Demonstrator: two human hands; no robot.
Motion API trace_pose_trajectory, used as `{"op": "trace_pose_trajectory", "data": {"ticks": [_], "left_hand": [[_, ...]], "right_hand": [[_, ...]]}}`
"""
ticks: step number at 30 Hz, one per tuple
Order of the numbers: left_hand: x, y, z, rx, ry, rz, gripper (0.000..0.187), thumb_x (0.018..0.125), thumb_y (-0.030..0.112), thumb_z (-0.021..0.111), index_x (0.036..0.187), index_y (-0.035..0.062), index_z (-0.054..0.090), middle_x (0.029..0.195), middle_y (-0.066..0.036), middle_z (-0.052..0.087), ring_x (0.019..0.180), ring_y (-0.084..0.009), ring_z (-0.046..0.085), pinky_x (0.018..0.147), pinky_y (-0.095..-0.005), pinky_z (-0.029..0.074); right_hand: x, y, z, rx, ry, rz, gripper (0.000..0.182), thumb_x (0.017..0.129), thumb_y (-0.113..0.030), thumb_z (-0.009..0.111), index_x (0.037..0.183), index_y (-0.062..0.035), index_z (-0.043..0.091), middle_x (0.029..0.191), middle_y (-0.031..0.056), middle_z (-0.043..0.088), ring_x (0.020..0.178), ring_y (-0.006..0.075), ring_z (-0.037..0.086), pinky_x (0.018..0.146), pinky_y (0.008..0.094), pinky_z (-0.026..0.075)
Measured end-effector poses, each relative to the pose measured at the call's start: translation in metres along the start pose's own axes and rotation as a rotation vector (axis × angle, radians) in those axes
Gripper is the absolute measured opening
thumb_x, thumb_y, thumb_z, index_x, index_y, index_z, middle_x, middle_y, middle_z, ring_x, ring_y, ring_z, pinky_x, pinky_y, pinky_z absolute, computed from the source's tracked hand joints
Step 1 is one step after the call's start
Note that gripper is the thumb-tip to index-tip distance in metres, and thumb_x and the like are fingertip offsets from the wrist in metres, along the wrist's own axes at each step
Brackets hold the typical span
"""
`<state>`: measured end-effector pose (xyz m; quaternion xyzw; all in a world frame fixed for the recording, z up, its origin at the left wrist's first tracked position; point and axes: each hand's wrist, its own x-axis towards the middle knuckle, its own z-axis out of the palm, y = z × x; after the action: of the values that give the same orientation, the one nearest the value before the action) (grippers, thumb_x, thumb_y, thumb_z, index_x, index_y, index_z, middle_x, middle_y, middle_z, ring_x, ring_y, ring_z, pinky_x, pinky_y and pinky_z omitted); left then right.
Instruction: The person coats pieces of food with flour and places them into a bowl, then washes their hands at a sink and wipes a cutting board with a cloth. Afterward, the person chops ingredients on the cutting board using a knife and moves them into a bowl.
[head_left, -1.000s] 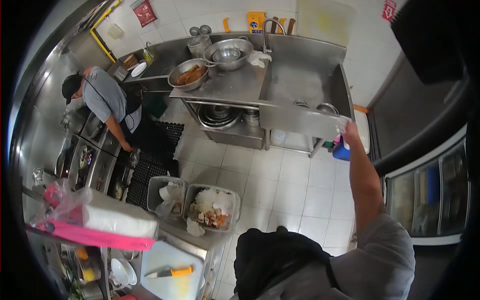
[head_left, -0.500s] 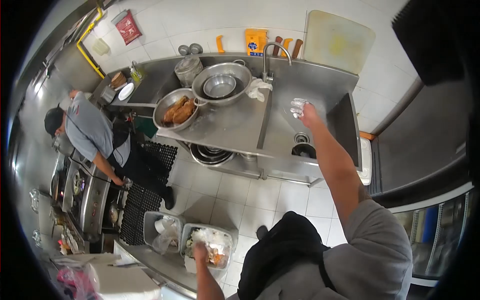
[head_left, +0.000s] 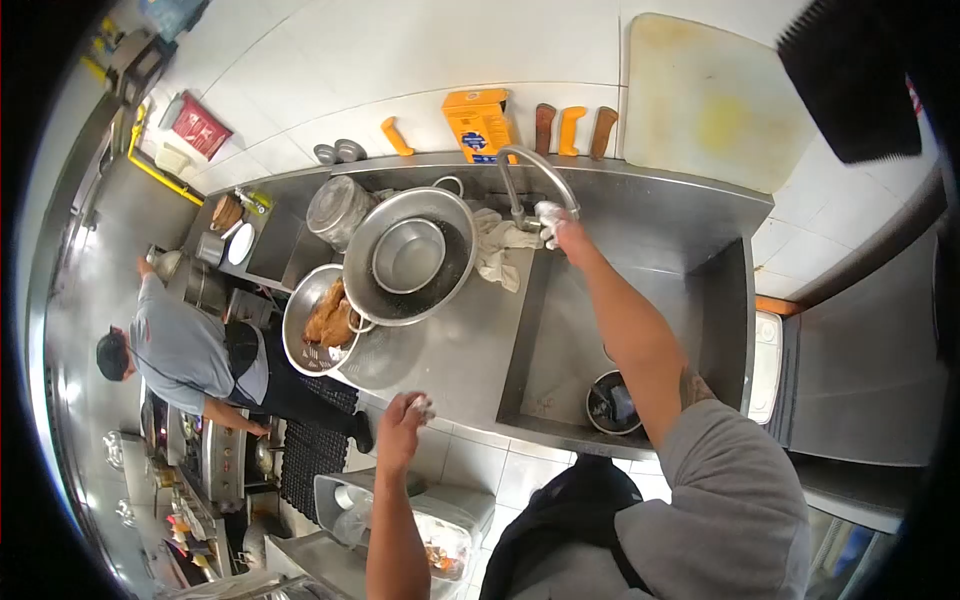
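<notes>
My right hand point(head_left: 562, 232), its fingers coated white, is at the base of the curved faucet point(head_left: 545, 165), above the back left of the steel sink point(head_left: 530, 330). Its fingers look bent against the tap; a grip is too small to make out. My left hand point(head_left: 405, 425) is raised in front of the counter's edge, fingers curled, with white on the fingertips. What it holds, if anything, cannot be made out. A white cloth point(head_left: 497, 255) lies left of the faucet. Beside it, a large steel colander point(head_left: 440, 290) holds a smaller bowl point(head_left: 408, 258).
A pan of browned meat point(head_left: 300, 300) is left of the colander. A black round container point(head_left: 612, 402) sits in the sink. Bins point(head_left: 485, 505) stand below on the floor. A co-worker point(head_left: 190, 340) works at the stove on the left. Knives point(head_left: 572, 132) hang behind the faucet.
My right hand has moved from over the sink's middle up to the faucet. My left hand has risen from above the bin toward the counter. The view has shifted closer to the sink.
</notes>
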<state>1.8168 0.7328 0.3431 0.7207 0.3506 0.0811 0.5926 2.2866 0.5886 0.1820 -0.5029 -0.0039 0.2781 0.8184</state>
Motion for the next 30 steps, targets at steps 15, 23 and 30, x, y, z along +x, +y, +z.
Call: {"op": "trace_pose_trajectory", "data": {"ticks": [15,23,30], "left_hand": [[0.248,0.076,0.321,-0.168,-0.306,-0.206,0.053,0.098,0.034,0.052,0.139,0.0017,0.048,0.131,-0.019,0.057,0.12,-0.029,0.055,0.098,-0.0373,0.044],[0.28,0.011,0.357,-0.305,-0.218,0.06,0.05,0.098,0.037,0.057,0.136,0.0052,0.046,0.114,-0.01,0.062,0.102,-0.0209,0.06,0.091,-0.0355,0.048],[0.269,0.057,0.361,-0.56,-0.213,-0.048,0.052,0.094,0.027,0.063,0.136,0.0029,0.045,0.11,-0.017,0.065,0.097,-0.0286,0.066,0.083,-0.0397,0.053]], "right_hand": [[-0.104,-0.031,0.028,0.44,0.063,0.243,0.032,0.1,-0.039,0.05,0.111,-0.0099,0.059,0.089,0.0025,0.061,0.085,0.0197,0.06,0.078,0.0361,0.05],[-0.057,0.018,-0.037,-0.694,0.008,-0.316,0.034,0.095,-0.025,0.055,0.119,-0.002,0.058,0.107,0.0079,0.065,0.1,0.0242,0.06,0.089,0.037,0.048],[-0.093,-0.028,-0.023,0.771,-0.107,0.06,0.028,0.096,-0.019,0.052,0.122,-0.0087,0.057,0.114,0.0131,0.065,0.107,0.0271,0.061,0.096,0.0409,0.047]]}}
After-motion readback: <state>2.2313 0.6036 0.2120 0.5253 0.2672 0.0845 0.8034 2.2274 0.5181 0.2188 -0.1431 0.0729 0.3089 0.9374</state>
